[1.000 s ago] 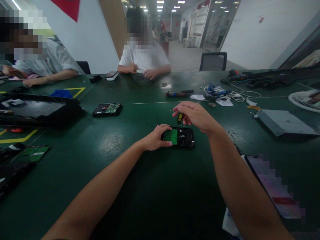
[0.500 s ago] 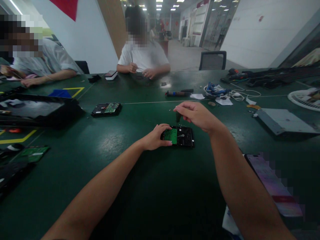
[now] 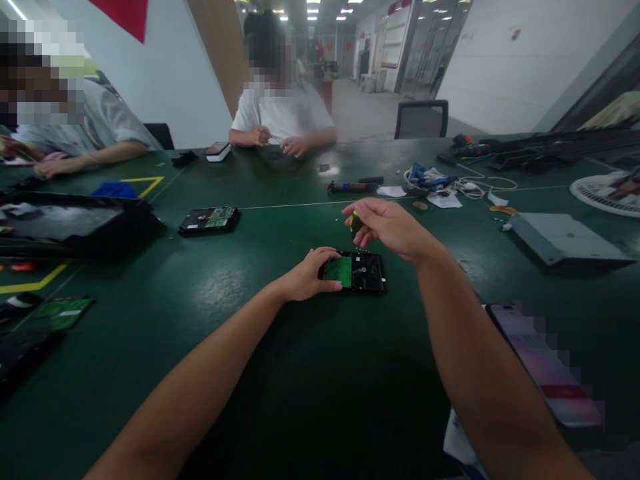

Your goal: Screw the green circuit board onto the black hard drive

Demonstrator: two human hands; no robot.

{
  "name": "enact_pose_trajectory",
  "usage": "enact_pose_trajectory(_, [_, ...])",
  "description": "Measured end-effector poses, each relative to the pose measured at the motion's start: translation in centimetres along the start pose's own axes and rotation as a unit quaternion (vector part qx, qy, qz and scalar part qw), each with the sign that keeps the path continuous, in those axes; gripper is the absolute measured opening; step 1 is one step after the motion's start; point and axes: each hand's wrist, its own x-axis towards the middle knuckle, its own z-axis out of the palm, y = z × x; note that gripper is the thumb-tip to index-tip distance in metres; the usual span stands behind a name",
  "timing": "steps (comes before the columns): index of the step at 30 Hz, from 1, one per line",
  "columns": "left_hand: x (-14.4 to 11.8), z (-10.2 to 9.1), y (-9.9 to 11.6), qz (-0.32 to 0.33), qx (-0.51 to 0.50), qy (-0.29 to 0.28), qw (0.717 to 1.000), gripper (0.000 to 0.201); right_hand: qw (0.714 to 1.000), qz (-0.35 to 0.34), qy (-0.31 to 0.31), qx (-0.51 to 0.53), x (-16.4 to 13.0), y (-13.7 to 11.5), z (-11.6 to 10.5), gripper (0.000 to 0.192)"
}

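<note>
A hard drive with a black casing and a green circuit board lies flat on the green table. My left hand grips its left end, thumb on the near edge and fingers on the far edge. Just above the drive's far edge, my right hand holds a screwdriver with a dark and yellow handle between thumb and fingers. The screwdriver points downward, and its tip is too small to make out. Several tiny screws lie on the table behind the drive, partly behind my right hand.
Another hard drive lies to the left. A black tray-like housing is farther left. At right are a grey metal box, a phone and a cable bundle. Two people sit across the table.
My right hand has lifted slightly with the screwdriver, its fingers loosened and the handle's yellow part now showing. My left hand keeps its hold on the hard drive. The view has shifted a little.
</note>
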Motion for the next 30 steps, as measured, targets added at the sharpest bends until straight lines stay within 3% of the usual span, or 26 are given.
enact_pose_trajectory(4, [-0.05,-0.10,0.19,-0.006,0.000,-0.005,1.000,0.074,1.000,-0.007,-0.003,-0.029,-0.13,-0.18,-0.03,0.026])
enact_pose_trajectory(8, [-0.11,-0.20,0.64,-0.018,-0.005,-0.004,1.000,0.072,0.991,-0.043,0.055,-0.114,-0.16,-0.55,-0.01,0.021])
enact_pose_trajectory(12, [-0.14,-0.24,0.75,-0.018,-0.005,-0.006,1.000,0.072,0.990,-0.021,0.086,-0.105,0.00,-0.56,0.06,0.016])
enact_pose_trajectory(20, [0.03,-0.07,0.12,-0.004,-0.001,-0.003,1.000,0.074,0.998,-0.023,0.025,-0.055,0.11,-0.16,0.14,0.025])
enact_pose_trajectory(25, [0.05,-0.01,-0.03,-0.008,0.006,-0.004,1.000,0.074,1.000,0.000,0.024,0.014,0.27,0.10,0.29,0.021])
enact_pose_trajectory(30, [0.01,-0.08,0.04,-0.008,0.001,-0.004,1.000,0.074,0.996,-0.027,0.059,-0.059,0.16,-0.19,0.36,0.020])
